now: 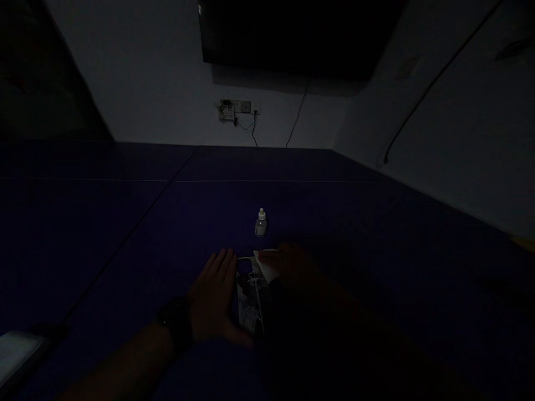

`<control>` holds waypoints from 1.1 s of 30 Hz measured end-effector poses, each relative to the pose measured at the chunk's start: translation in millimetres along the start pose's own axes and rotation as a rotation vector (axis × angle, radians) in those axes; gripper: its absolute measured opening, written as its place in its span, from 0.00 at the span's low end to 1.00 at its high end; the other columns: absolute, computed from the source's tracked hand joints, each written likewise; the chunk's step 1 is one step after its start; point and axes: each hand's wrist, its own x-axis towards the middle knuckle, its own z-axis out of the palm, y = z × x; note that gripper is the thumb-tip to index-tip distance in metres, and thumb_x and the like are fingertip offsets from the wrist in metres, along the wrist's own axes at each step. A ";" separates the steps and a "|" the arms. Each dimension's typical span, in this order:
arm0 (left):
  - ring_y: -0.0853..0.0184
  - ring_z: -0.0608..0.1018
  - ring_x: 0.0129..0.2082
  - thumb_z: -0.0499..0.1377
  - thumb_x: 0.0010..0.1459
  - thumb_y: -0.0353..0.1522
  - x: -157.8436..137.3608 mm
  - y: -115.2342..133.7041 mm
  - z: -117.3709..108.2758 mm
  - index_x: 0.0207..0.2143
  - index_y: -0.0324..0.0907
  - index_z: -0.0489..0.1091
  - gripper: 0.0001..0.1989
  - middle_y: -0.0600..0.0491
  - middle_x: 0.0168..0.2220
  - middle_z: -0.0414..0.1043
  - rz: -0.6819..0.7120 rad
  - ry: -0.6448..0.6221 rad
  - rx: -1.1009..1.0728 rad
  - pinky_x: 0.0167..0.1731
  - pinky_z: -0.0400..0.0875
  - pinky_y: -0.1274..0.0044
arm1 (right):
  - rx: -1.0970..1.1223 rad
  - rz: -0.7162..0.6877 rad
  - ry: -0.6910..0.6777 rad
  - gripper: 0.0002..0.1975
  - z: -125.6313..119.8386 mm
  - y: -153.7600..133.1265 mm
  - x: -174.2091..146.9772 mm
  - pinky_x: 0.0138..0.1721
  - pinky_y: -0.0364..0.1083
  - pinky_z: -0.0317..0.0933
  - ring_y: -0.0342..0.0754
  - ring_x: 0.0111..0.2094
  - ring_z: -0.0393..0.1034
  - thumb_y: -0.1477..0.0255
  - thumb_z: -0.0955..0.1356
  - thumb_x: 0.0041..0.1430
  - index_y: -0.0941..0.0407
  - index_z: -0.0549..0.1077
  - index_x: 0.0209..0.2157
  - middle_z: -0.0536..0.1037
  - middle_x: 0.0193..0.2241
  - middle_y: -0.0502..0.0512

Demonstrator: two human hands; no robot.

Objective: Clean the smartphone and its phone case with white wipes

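A phone case (249,298) with a dark printed picture and a camera cutout at its top left lies flat on the dark blue surface. My left hand (214,298) rests along its left edge, fingers stretched out and thumb at the lower end. My right hand (288,262) presses a white piece of tissue or cloth (267,271) against the upper right of the case; its fingers are partly lost in shadow. Just beyond the case stands a small clear bottle (260,227) with a white dropper cap, touched by neither hand.
Dim light leaves much in shadow. A pale flat object (19,353) sits at the lower left. The blue surface (137,262) reaches a wall with sockets and cables (238,108) under a large dark screen (288,33). Another wall stands at the right.
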 end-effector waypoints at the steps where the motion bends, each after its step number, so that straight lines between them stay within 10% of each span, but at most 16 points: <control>1: 0.36 0.44 0.70 0.56 0.39 0.68 0.5 0.4 -0.4 0.71 0.31 0.31 0.73 0.30 0.71 0.33 -0.001 -0.011 -0.006 0.66 0.43 0.49 | 0.001 0.012 -0.001 0.28 -0.3 1.1 -0.2 0.51 0.55 0.57 0.54 0.50 0.66 0.81 0.60 0.61 0.51 0.68 0.61 0.70 0.62 0.52; 33: 0.37 0.48 0.70 0.58 0.33 0.68 9.5 12.4 -8.6 0.67 0.24 0.48 0.71 0.26 0.69 0.43 -0.093 -0.007 -0.087 0.66 0.43 0.51 | -0.047 -0.121 0.019 0.25 1.6 -11.8 36.1 0.51 0.53 0.59 0.54 0.50 0.65 0.82 0.62 0.62 0.52 0.71 0.59 0.73 0.54 0.60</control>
